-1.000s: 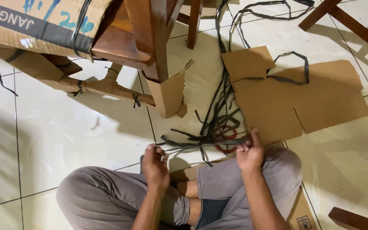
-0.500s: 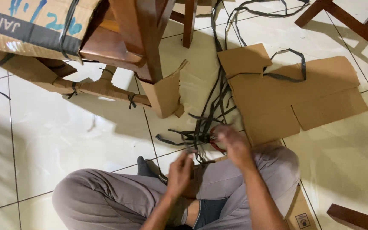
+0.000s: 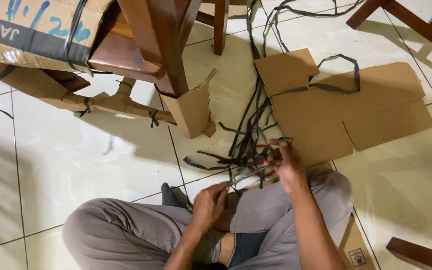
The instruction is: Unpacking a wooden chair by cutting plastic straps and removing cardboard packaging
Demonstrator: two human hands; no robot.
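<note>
I sit cross-legged on a tiled floor. A tangle of black plastic straps (image 3: 248,145) lies in front of my knees. My right hand (image 3: 282,162) grips a bunch of these straps just above my right knee. My left hand (image 3: 210,202) pinches one strap end near my left shin, a short length stretched between the two hands. Something red (image 3: 256,161) shows under the straps; I cannot tell what it is.
A wooden chair (image 3: 151,45) partly wrapped in torn cardboard (image 3: 31,30) stands ahead on the left. Flattened cardboard sheets (image 3: 356,110) lie to the right with a strap loop on them. Other wooden furniture legs (image 3: 406,25) stand at the right edge.
A second ago my hands were wide apart with a strap stretched between them. They came together, and my right hand has now moved up into the strap tangle.
</note>
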